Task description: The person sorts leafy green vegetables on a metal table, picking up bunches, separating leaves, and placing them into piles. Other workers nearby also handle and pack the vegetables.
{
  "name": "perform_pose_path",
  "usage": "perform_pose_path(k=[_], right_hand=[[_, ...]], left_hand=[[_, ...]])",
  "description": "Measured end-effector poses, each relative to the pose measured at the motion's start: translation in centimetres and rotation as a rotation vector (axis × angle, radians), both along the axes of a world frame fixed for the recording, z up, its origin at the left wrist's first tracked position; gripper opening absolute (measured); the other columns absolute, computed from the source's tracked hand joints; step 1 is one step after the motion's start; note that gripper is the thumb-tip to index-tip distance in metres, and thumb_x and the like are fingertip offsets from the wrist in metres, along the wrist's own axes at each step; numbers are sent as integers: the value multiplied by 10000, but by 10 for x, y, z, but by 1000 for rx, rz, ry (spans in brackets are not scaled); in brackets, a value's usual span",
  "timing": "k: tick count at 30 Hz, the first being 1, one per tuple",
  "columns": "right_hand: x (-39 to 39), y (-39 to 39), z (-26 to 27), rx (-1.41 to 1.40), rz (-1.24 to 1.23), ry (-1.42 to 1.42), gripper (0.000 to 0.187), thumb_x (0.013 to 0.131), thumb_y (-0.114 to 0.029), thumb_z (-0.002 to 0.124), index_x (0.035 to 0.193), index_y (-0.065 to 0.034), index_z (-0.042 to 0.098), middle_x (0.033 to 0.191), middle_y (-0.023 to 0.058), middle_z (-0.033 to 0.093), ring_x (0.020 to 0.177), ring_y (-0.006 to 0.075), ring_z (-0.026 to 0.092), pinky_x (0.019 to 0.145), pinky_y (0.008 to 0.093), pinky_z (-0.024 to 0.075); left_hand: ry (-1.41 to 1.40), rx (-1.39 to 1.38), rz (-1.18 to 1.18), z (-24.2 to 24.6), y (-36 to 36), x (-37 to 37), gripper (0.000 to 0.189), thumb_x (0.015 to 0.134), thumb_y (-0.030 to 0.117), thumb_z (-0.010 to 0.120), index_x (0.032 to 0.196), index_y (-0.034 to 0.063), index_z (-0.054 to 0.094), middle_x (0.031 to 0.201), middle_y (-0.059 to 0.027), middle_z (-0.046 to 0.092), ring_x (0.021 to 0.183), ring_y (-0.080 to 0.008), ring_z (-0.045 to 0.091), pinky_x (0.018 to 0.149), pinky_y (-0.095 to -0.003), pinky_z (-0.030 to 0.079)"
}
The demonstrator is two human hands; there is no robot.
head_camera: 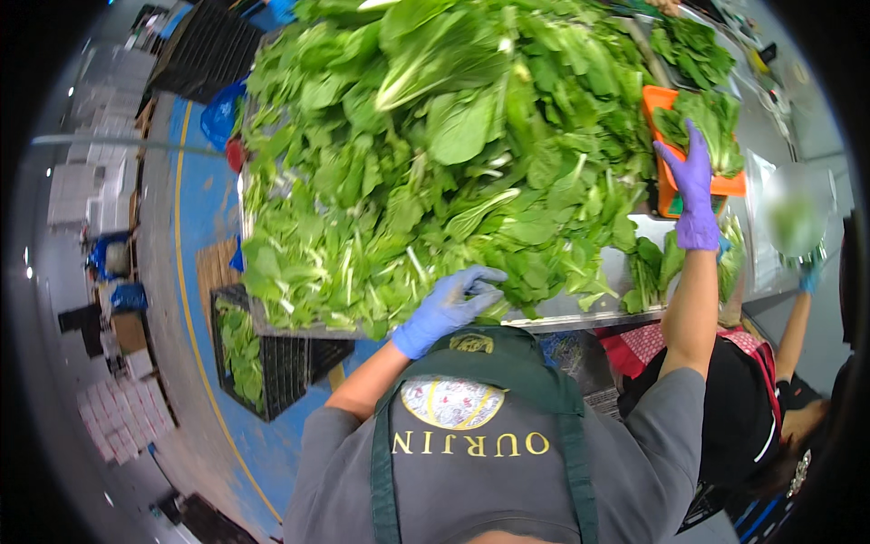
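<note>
A large heap of loose leafy greens (421, 177) covers the metal worktable (612, 272) before me. My left hand (452, 302), in a blue glove, rests at the near edge of the heap. Its fingers are bent and apart, with nothing seen in them. My right hand (692, 180), in a purple glove, reaches to an orange tray scale (663, 183) at the right. Its fingers are spread against a bunch of greens (714, 129) lying in the orange tray. The palm side of this hand is hidden.
A co-worker's gloved hand (809, 279) is at the right, near a blurred clear bag (795, 211) with greens. More bunches (646, 272) lie below the scale. A black crate of greens (241, 353) stands on the floor at left. Stacked black crates (204, 51) stand far left.
</note>
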State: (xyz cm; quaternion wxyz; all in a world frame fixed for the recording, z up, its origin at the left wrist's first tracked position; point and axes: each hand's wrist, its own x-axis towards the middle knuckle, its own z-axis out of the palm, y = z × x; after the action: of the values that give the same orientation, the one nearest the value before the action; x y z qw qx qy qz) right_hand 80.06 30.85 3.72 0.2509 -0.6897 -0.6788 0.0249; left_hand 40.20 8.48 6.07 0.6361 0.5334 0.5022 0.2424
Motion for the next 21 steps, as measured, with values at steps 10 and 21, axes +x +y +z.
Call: perform_pose_path(k=[10,21], right_hand=[[-263,-153,-5,-441,616,417,349,779,-250,681,1057,-49,620,975,147,647,863,273,641,778,351,503],[-411,-303,-57,-498,-52,92,691,741,-313,713,1295,-56,390,1125,184,511,952,349,569,747,410,486]], left_hand=[[-19,-59,-132,-23,-36,-83,203,859,214,639,925,22,639,769,-61,640,684,-101,579,639,-258,473],[111,-129,125,-64,-102,-313,160,846,199,640,861,40,647,636,-35,595,552,-76,544,531,-229,424]])
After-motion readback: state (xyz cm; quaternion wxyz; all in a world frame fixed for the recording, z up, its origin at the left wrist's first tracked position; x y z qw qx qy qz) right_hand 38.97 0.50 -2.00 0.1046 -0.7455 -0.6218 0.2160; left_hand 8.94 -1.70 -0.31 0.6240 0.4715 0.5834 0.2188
